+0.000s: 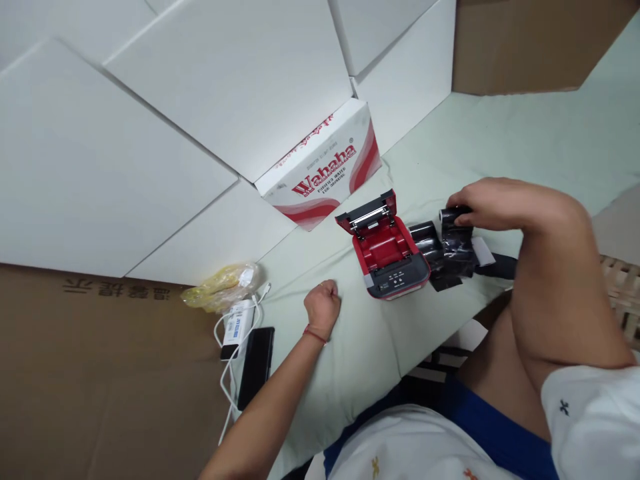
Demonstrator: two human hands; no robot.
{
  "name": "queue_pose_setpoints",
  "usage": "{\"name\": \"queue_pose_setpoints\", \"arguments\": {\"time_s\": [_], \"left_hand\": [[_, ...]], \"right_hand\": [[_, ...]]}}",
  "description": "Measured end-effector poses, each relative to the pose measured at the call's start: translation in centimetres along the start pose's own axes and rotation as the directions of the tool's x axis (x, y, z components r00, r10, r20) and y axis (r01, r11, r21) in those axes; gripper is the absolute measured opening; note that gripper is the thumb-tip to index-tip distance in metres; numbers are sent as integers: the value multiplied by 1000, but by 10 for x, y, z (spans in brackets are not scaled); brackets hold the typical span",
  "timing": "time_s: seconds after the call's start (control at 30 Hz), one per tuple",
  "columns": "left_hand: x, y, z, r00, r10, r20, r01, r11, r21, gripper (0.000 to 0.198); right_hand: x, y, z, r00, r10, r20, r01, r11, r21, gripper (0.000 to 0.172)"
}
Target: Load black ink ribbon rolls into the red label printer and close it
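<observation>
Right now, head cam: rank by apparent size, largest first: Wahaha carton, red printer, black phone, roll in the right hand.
1. Wahaha carton
2. Open red printer
3. Black phone
4. Black roll, looks smallest, but the right hand partly hides it, so this rank is unsure.

An open receipt printer (385, 247) sits mid-frame on the worktop (500, 147), with wrapped rolls (443, 250) just right, a Wahaha carton (320, 163) behind, and a phone (255, 367) beside a charger (237, 327) at lower left.
</observation>
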State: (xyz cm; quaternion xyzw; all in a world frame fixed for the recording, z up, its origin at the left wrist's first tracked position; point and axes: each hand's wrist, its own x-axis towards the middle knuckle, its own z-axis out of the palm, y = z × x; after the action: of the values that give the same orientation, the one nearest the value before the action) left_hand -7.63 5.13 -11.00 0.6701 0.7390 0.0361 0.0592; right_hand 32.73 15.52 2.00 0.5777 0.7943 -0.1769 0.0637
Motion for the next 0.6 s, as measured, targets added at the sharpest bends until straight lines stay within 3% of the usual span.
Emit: {"name": "queue_pose_setpoints", "arguments": {"time_s": [0.07,0.23,0.3,0.43,0.53,0.6], "left_hand": [[0,0,0,1000,3,-2,-3,1000,-5,20],[0,2,1,1000,-3,-4,3,1000,-7,19],[0,2,1,1000,-17,3,17,1000,3,19],[0,1,1,1000,-15,4,15,1000,8,20],[0,1,1,1000,-12,7,12,1000,3,21],[0,1,1,1000,-10,9,10,1000,-4,21]], "right_hand": [[14,8,11,988,129,88,-129,992,-10,29],[40,-2,37,993,97,-70,-96,995,21,53],[47,-12,45,998,22,-52,-21,999,33,52],[57,-35,52,993,-34,113,29,999,46,42],[48,-43,44,990,-21,142,16,999,34,41],[29,-37,30,973,-97,209,85,994,65,37]]}}
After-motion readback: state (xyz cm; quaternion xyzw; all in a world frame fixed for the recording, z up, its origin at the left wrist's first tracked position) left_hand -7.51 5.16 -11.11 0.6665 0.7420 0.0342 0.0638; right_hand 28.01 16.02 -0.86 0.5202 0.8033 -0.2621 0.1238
